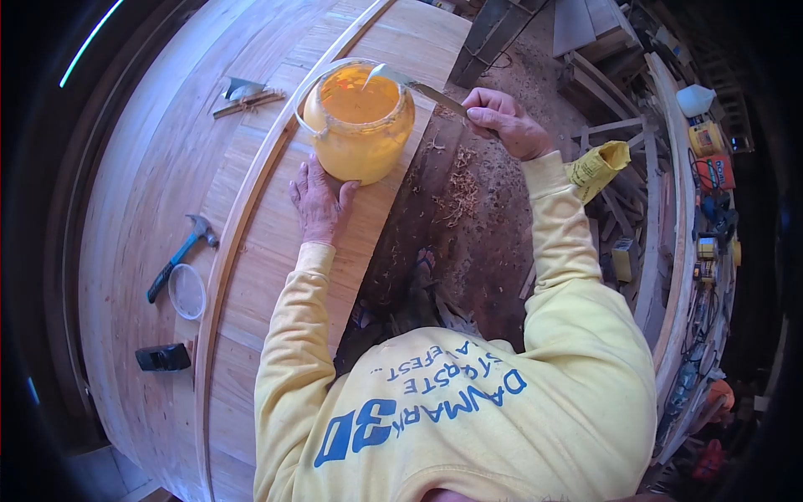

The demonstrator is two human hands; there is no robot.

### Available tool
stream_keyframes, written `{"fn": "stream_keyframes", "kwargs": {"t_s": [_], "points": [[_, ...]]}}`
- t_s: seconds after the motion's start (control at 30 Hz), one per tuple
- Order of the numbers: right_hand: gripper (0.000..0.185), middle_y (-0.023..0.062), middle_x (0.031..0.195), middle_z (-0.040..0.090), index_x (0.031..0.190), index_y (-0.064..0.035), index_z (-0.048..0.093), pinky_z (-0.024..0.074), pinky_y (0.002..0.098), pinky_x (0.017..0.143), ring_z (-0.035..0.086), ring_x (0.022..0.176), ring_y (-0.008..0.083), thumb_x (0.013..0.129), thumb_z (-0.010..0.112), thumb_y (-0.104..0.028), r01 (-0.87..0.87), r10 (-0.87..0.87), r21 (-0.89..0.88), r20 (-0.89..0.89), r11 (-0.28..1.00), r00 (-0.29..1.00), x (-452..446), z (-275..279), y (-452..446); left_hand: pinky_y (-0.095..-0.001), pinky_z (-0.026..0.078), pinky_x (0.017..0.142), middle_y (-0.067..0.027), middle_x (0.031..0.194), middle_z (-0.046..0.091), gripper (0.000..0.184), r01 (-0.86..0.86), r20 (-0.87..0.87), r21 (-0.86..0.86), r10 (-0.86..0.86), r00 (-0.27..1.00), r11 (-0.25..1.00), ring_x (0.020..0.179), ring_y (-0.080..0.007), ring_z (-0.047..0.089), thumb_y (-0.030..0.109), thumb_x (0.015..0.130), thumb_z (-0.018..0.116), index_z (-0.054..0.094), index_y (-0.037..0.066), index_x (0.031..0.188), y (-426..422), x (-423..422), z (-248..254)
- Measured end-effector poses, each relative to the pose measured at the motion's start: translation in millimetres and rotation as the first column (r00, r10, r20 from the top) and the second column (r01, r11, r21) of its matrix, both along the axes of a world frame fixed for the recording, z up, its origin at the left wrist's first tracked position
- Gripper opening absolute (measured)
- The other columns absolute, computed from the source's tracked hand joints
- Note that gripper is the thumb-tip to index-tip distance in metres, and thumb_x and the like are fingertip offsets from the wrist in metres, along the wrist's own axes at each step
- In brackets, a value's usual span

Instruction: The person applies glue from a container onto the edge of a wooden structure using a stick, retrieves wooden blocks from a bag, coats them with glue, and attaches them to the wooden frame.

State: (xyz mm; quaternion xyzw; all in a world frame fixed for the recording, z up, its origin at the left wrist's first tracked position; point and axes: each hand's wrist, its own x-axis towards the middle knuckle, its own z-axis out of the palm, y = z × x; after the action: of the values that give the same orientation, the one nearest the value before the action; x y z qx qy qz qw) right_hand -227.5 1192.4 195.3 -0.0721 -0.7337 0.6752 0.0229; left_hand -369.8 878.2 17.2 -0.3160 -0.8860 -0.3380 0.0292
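Observation:
A yellow translucent plastic tub (368, 152) with a wire handle stands on the wooden panel (288, 201), its mouth open toward me. My left hand (319, 201) cups the lower near side of the tub, fingers on one side and thumb on the other. Pinched in my right hand (508, 122), to the right of the tub, is a narrow flat spatula (439, 97). Its far end reaches over the tub's rim and carries a white, glue-like blob (381, 72). What the tub holds inside is hard to make out.
A long wooden strip (242, 201) runs along the panel. Left of it lie a hammer (180, 255), a round clear lid (186, 292), a dark block-like tool (163, 358) and small wood scraps (248, 104). Shavings (462, 188) litter the floor; tools crowd a shelf (682, 226) at right.

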Motion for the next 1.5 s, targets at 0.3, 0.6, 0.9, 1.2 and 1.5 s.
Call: {"fn": "stream_keyframes", "kwargs": {"t_s": [0.3,0.6,0.9,1.2,1.5], "points": [[0.020,-0.0013,0.081,0.060,0.102,-0.0081,0.058,0.0412,0.0198,0.057,0.051,0.064,0.0051,0.097,0.065,-0.027,0.518,-0.570,-0.444,0.020,0.731,0.822,16.4,-179.8,83.8,-0.0516,0.028,0.111,-0.0219,0.140,0.049,0.073,0.018,-0.065,0.041,-0.016,0.998,0.999,0.135,-0.0386,0.042,0.045,0.091,0.062,0.040,0.000,0.144,116.9,-50.6,6.4],[0.023,-0.0021,0.084,0.060,0.099,-0.0096,0.062,0.0422,0.0238,0.065,0.053,0.075,0.0070,0.093,0.068,-0.031,0.655,-0.668,-0.557,0.221,0.511,0.710,-43.1,-258.4,141.2,-0.0505,0.027,0.114,-0.0281,0.148,0.043,0.074,-0.043,-0.107,-0.183,0.023,0.994,0.982,0.138,-0.0444,0.038,0.051,0.095,0.049,0.040,-0.001,0.146,138.6,-67.3,0.1],[0.025,0.0013,0.086,0.061,0.101,-0.0008,0.061,0.0469,0.0268,0.069,0.055,0.076,0.0086,0.095,0.067,-0.025,0.733,-0.774,-0.378,0.063,0.566,0.630,-93.9,-273.8,183.4,-0.0492,0.036,0.108,-0.0283,0.137,0.052,0.060,-0.056,-0.089,-0.200,0.039,0.995,0.978,0.126,-0.0463,0.048,0.039,0.093,0.056,0.051,-0.002,0.137,144.4,-67.2,4.4],[0.026,0.0068,0.080,0.060,0.095,0.0013,0.054,0.0494,0.0323,0.062,0.055,0.070,0.0129,0.091,0.068,-0.020,0.826,-0.831,-0.086,-0.089,0.556,0.550,-137.5,-232.2,200.9,-0.0506,0.035,0.108,-0.0275,0.135,0.053,0.060,-0.091,-0.116,-0.242,0.064,0.991,0.966,0.126,-0.0456,0.047,0.042,0.094,0.056,0.052,-0.001,0.136,145.9,-66.2,5.7],[0.026,0.0054,0.081,0.059,0.092,0.0004,0.053,0.0497,0.0313,0.062,0.054,0.070,0.0114,0.091,0.070,-0.020,0.805,-0.834,-0.224,-0.091,0.549,0.544,-183.7,-238.3,274.3,-0.0522,0.029,0.110,-0.0259,0.140,0.049,0.065,-0.099,-0.045,-0.282,0.090,0.995,0.954,0.131,-0.0446,0.042,0.049,0.096,0.053,0.049,0.001,0.139,143.8,-63.4,3.3]]}}
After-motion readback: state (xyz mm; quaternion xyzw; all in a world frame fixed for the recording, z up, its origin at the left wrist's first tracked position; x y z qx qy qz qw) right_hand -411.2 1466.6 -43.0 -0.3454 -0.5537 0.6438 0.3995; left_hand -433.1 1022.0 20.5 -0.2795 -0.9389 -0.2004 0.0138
